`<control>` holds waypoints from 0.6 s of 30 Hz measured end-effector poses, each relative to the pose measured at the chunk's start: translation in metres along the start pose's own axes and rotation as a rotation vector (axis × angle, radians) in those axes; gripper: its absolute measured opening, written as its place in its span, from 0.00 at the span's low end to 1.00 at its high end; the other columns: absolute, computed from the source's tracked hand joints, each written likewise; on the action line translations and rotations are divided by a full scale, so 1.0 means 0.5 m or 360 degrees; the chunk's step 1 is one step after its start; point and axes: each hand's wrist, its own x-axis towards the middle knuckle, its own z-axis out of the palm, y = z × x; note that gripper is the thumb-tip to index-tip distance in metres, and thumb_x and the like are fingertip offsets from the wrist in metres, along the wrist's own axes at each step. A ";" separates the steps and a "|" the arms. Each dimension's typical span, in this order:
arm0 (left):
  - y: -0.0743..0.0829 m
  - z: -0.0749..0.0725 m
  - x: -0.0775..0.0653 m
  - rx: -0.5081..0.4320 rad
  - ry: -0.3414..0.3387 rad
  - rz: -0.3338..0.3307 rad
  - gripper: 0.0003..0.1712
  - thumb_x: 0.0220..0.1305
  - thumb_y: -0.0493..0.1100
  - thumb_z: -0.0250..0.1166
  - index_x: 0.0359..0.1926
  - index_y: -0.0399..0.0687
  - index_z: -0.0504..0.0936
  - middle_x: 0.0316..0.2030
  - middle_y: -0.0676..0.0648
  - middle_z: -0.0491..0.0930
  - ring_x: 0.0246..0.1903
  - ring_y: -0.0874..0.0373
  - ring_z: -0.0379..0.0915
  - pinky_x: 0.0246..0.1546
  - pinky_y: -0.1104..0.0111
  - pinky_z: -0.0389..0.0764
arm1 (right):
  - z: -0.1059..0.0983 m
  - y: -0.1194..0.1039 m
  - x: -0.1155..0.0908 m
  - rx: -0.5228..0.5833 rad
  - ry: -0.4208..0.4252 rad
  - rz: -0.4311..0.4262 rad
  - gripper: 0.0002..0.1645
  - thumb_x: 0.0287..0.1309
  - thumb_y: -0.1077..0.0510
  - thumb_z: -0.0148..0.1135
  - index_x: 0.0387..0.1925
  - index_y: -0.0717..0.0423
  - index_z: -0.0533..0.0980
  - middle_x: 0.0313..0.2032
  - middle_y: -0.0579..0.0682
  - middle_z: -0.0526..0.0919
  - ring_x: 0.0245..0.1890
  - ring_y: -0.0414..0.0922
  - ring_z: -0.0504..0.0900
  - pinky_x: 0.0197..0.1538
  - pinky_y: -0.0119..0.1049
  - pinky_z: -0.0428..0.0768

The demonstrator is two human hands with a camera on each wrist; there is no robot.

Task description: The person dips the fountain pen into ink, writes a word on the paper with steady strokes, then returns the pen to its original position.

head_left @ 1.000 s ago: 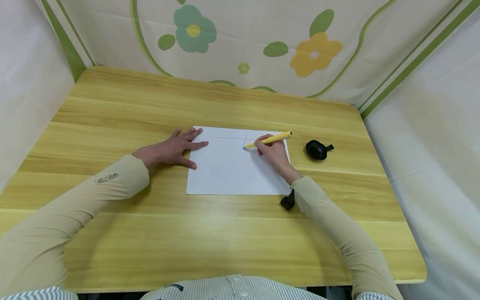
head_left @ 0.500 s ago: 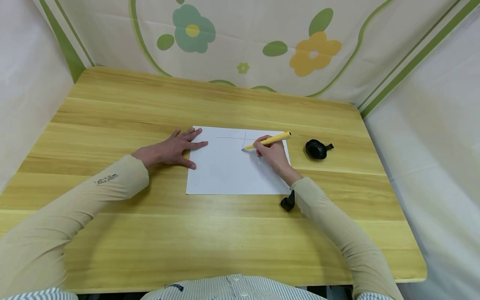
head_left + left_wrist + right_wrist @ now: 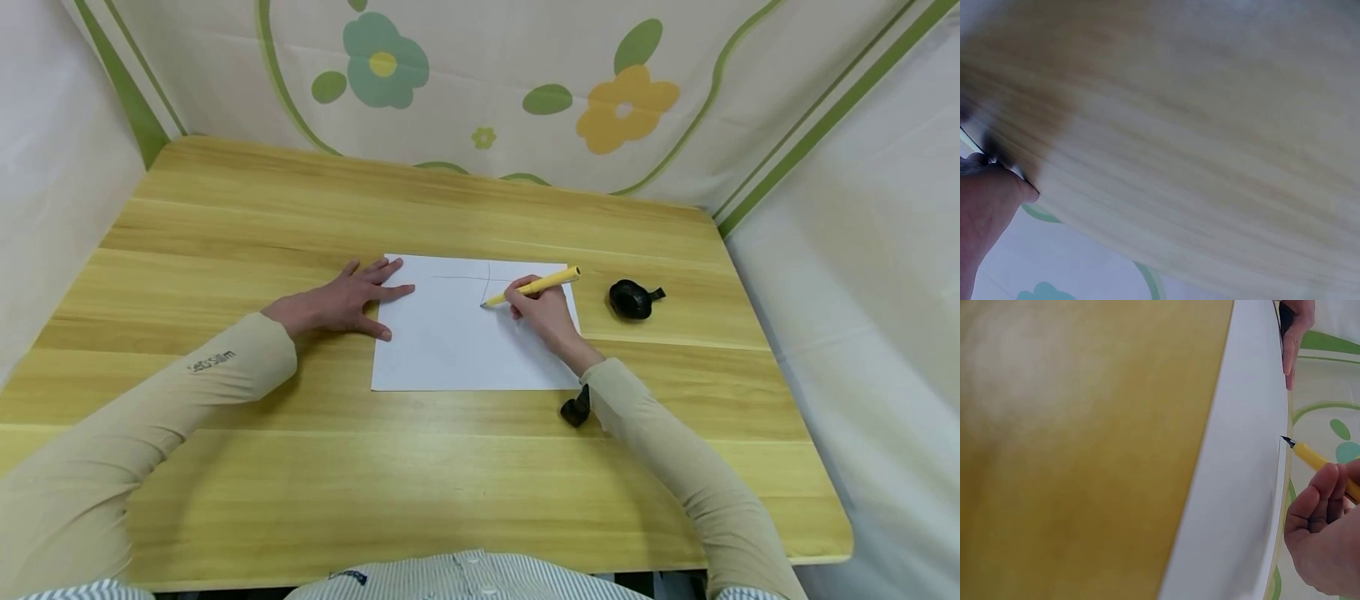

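A sheet of white paper (image 3: 442, 350) lies on the wooden table, bearing a thin horizontal line crossed by a curved downstroke. My left hand (image 3: 341, 300) rests with spread fingers over the paper's left edge. In the left wrist view only part of the left hand (image 3: 988, 206) shows, at the far left. Pinched in my right hand (image 3: 551, 317) is a yellow fountain pen (image 3: 543, 282), its nib at the lower end of the curved stroke. The right wrist view shows the dark pointed nib of the fountain pen (image 3: 1310, 456) and the curled fingers of my right hand (image 3: 1329, 544).
A black rounded object with a short tab (image 3: 632, 299) sits right of the paper. Another small black object (image 3: 575, 408) lies by the paper's lower right corner, partly hidden by the right sleeve. A flower-patterned curtain (image 3: 480, 83) hangs behind the table (image 3: 420, 492).
My right hand has moved the fountain pen slightly down and left, and the curved stroke has grown longer. The left hand has stayed in place on the paper.
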 end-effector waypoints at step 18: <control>-0.001 0.000 0.000 0.0016 -0.0004 -0.0007 0.48 0.55 0.58 0.67 0.72 0.49 0.57 0.74 0.35 0.36 0.73 0.37 0.30 0.66 0.36 0.32 | 0.005 -0.002 -0.014 0.0013 -0.0031 0.0024 0.08 0.59 0.59 0.59 0.35 0.62 0.75 0.20 0.47 0.77 0.20 0.38 0.75 0.29 0.28 0.75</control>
